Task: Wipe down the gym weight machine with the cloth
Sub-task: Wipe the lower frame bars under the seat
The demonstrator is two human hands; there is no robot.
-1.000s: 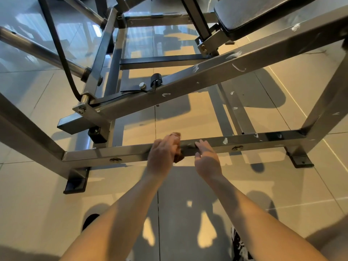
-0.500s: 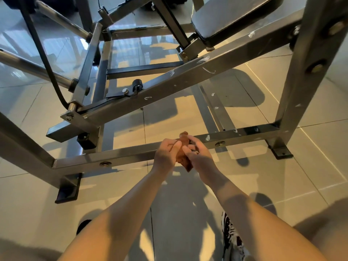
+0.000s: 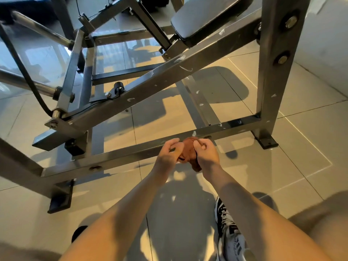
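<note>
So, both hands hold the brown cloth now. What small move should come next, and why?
Probably lay the bunched cloth on the low front bar and wipe toward the right. Both the left hand and right hand grip it, off the metal as far as I can tell, and white specks show on the bar just beyond.

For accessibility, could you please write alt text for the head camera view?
The left hand and right hand grip a bunched brown cloth by the low crossbar of a grey weight machine. A padded seat sits upper right; a sneaker shows on the tiled floor.
</note>
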